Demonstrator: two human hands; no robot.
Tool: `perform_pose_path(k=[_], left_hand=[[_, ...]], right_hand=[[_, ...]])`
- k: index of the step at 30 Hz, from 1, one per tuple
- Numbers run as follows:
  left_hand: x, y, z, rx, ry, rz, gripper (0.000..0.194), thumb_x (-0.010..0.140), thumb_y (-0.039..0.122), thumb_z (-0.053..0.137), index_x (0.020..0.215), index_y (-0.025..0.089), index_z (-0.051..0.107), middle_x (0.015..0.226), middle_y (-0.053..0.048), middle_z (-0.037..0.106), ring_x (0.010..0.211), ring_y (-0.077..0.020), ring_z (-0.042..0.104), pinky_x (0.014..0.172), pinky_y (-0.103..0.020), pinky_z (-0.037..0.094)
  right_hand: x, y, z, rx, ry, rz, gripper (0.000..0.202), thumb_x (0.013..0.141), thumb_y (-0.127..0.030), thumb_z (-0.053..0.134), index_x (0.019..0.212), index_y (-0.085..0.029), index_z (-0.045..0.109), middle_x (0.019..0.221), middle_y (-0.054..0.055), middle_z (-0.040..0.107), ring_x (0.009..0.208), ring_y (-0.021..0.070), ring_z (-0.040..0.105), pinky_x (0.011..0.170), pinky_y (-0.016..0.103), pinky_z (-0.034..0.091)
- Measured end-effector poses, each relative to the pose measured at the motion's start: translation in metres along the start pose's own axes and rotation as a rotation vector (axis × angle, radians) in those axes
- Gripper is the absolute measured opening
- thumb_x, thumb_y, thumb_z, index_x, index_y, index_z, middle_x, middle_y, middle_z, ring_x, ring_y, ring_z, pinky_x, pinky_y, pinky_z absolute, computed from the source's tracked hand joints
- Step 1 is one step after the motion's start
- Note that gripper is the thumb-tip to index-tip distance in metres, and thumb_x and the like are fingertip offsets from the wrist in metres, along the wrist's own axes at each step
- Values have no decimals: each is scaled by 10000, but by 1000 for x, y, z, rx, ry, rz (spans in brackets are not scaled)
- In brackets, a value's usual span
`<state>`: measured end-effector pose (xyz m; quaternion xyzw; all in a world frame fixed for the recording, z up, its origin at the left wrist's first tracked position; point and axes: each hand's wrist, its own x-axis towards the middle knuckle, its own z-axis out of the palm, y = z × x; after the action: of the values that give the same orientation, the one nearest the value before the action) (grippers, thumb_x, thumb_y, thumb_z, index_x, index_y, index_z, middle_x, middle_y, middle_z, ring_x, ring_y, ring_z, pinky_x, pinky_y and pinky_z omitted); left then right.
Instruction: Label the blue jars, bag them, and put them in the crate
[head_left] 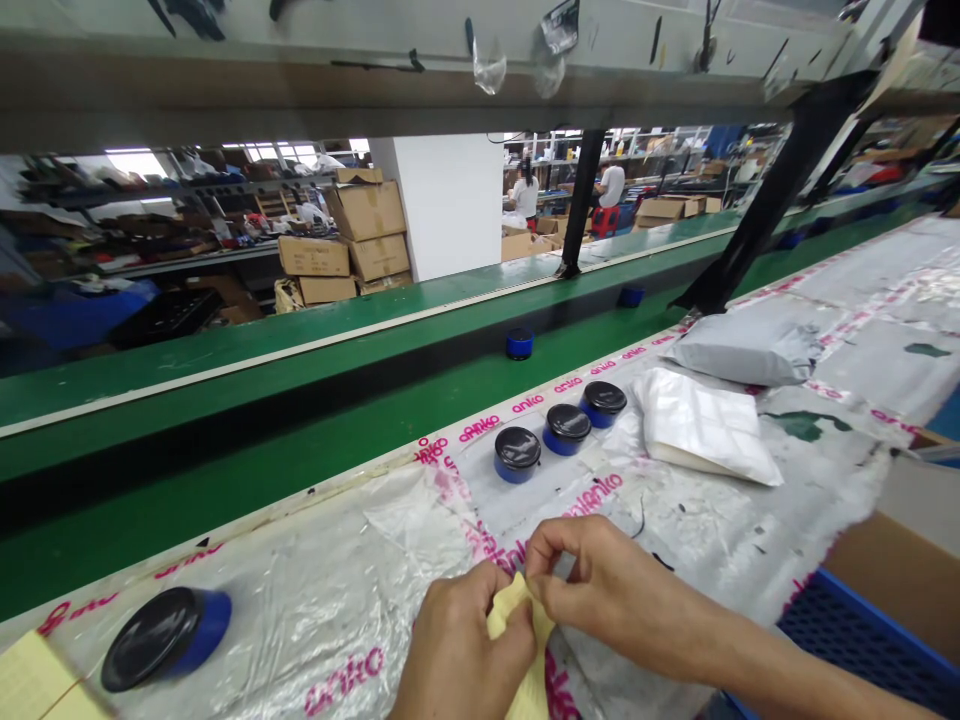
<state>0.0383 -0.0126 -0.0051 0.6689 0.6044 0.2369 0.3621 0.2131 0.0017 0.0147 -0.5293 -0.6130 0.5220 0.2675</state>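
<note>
Low in the middle of the view, my left hand (pixel 469 640) is closed around a folded yellow paper sheet (pixel 536 675). My right hand (pixel 600 585) pinches at the sheet's upper edge, thumb and forefinger together; anything small between those fingertips is hidden. Beyond my hands stand a round tin with a black lid and blue side (pixel 517 454), a second such tin (pixel 568 429) and a third (pixel 604 404), in a slanting row on the plastic-covered bench. Another tin (pixel 166 640) lies tilted at the lower left, near a yellow sheet with printed lines (pixel 45 680).
A green conveyor belt (pixel 300 440) runs behind the bench, carrying blue tins (pixel 519 344). A white plastic packet (pixel 705 425) and grey bag (pixel 742 348) lie to the right. A blue crate (pixel 862 640) stands below right. A shelf beam (pixel 375 90) crosses overhead; people sit far back.
</note>
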Motion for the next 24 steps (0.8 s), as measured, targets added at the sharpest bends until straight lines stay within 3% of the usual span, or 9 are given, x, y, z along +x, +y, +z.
perform_pose_path(k=[6, 17, 24], left_hand=[[0, -2, 1, 5, 22, 32, 163, 766, 276, 577, 625, 209, 621, 599, -7, 640, 570, -173, 531, 544, -253, 270], [1, 5, -8, -102, -76, -63, 161, 766, 275, 563, 656, 189, 643, 628, 5, 656, 625, -173, 582, 560, -241, 328], [7, 1, -11, -28, -146, -40, 216, 795, 316, 512, 677, 184, 636, 671, -5, 664, 667, -184, 596, 608, -259, 366]], right_hand=[[0, 2, 1, 38, -10, 8, 121, 739, -105, 581, 757, -187, 668, 656, -48, 606, 547, 75, 440, 514, 183, 336], [6, -2, -6, 254, -53, 75, 93, 680, -174, 553, 718, -161, 637, 667, -6, 603, 600, 108, 496, 557, 219, 412], [9, -2, -13, 298, 11, 123, 108, 664, -257, 604, 714, -170, 644, 690, 0, 588, 613, 118, 508, 542, 222, 477]])
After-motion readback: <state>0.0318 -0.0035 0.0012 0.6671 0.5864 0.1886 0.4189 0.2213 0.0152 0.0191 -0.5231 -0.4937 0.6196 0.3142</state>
